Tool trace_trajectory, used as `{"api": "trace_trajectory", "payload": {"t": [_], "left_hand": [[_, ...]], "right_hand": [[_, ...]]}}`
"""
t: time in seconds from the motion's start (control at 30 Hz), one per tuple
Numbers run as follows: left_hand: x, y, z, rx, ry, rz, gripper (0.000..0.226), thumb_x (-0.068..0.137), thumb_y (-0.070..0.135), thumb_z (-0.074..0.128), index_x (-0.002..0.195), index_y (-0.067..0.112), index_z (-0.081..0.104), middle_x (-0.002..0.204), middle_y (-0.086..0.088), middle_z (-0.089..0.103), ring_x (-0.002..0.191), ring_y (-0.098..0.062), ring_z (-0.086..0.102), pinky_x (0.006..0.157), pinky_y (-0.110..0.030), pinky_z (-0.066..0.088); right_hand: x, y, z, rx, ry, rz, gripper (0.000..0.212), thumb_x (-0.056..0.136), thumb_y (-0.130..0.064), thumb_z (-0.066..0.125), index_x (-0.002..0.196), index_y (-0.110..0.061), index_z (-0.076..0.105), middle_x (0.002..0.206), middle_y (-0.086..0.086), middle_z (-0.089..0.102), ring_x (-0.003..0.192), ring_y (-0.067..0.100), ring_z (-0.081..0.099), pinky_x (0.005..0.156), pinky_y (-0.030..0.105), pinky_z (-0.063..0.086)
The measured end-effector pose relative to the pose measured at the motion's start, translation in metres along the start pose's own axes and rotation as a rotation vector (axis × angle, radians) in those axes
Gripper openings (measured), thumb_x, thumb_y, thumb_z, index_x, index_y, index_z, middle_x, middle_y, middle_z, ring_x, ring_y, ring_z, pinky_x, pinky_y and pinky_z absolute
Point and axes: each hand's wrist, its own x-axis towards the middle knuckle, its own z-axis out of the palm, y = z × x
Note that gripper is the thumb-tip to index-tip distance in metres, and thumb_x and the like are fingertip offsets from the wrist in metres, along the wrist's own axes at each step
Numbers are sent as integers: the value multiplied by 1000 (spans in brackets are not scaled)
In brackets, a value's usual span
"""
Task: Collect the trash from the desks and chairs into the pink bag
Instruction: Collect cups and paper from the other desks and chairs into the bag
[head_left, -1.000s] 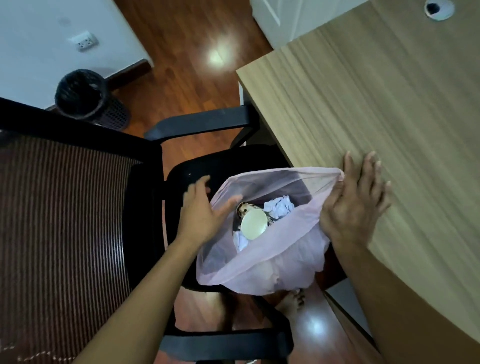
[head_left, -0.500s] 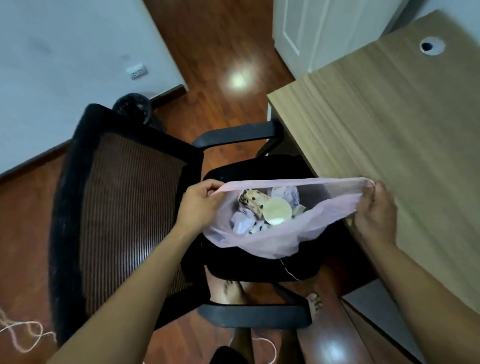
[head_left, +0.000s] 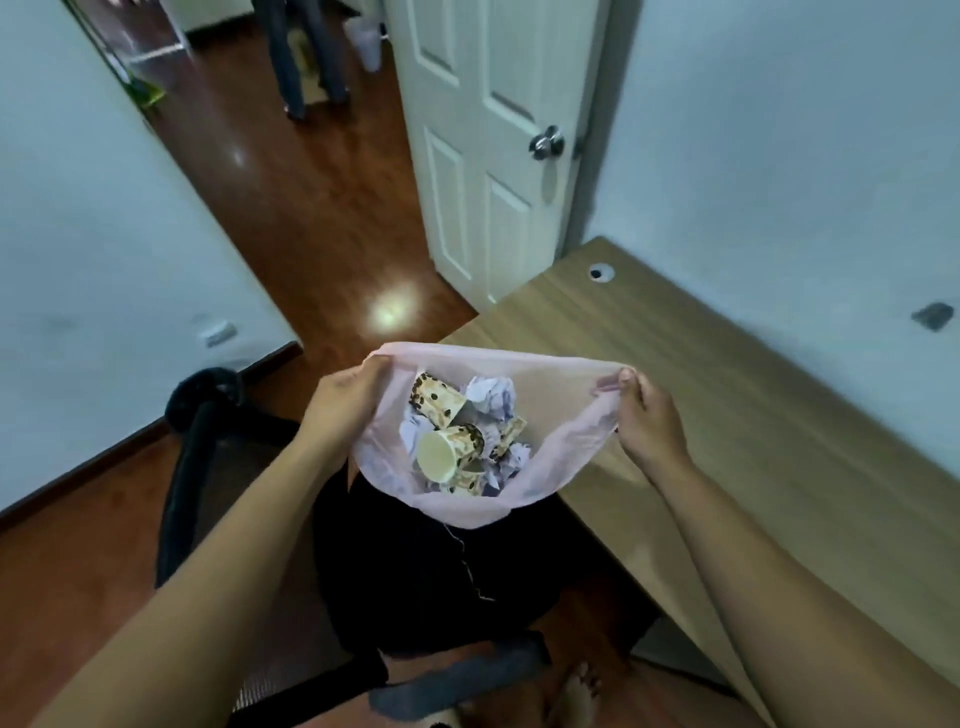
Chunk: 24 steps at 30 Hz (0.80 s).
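Note:
The pink bag (head_left: 561, 452) hangs stretched open between both hands, above the black chair seat (head_left: 415, 571) and beside the desk's left edge. My left hand (head_left: 345, 402) pinches the bag's left rim. My right hand (head_left: 647, 415) pinches its right rim. Inside lie patterned paper cups (head_left: 449, 454) and crumpled white paper (head_left: 491, 397).
The wooden desk (head_left: 727, 415) fills the right side, with a cable hole (head_left: 600, 272) near the wall. The black mesh office chair (head_left: 208, 467) stands at the left. A white door (head_left: 493, 156) is ahead, a person's legs (head_left: 306, 57) stand beyond the doorway. My bare feet (head_left: 571, 696) show below.
Both hands took hold of the bag's rim and lifted it off the chair seat, spreading its mouth wide. My view has tilted up toward the door.

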Motion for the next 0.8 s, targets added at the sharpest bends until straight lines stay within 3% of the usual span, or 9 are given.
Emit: {"api": "trace_trajectory", "payload": {"t": [0.17,0.23,0.33,0.43,0.5,0.57,0.6,0.67,0.8], "left_hand": [[-4,63,49,-49,-124,71,47,93,64,59,94,26,86,97,-3,85,98,-23,80,93,-49,64],[-10,88,75,-53,-161,136,40,98,61,60,89,30,83,99,-2,82,101,-22,78,96,-45,63],[-13,117,116,-36,-200,202,48,104,61,59,89,20,79,90,1,76,85,-13,70,76,-31,56],[-11,132,157,-5,-237,236,66,102,67,59,96,5,80,85,-3,74,76,-18,65,65,-30,49],[-10,135,183,-17,-288,237,49,105,56,63,93,13,82,76,5,75,69,-13,64,61,-26,49],[-12,133,208,-36,-390,184,26,109,36,64,96,21,80,67,10,68,56,-6,56,53,-20,46],[-13,129,217,-31,-443,147,19,110,27,63,102,21,79,68,7,65,52,-5,52,49,-18,44],[-16,117,233,-5,-499,104,17,109,15,62,117,21,76,76,1,65,55,-9,52,50,-19,44],[-15,100,240,-3,-497,114,25,106,7,62,125,18,73,93,-6,70,69,-17,59,62,-25,50]], "right_hand": [[12,-9,-98,22,114,20,44,114,-34,41,98,-26,80,96,-9,83,88,16,78,85,48,64],[7,-13,-135,19,166,12,44,116,-31,41,99,-22,80,94,-7,83,83,12,76,83,49,65],[0,-8,-181,0,238,38,44,115,-29,42,98,-20,81,97,-5,83,89,19,78,84,50,65],[-1,19,-217,-38,268,89,42,109,-35,44,95,-27,82,100,-7,84,94,21,80,88,53,66],[-13,24,-231,-83,257,163,39,110,-27,48,86,-25,80,91,-1,83,84,20,81,82,46,68],[-31,27,-236,-198,189,216,36,110,-18,54,82,-24,75,72,-1,78,63,4,77,67,21,62],[-38,32,-235,-260,163,238,33,109,-15,58,82,-21,75,65,-5,73,53,-7,70,56,10,51],[-46,52,-233,-321,135,280,27,107,-13,62,84,-12,77,60,-8,69,43,-12,61,47,7,42],[-53,73,-227,-281,137,345,25,106,-13,61,88,-8,76,68,-1,76,57,8,76,50,14,46]]}}
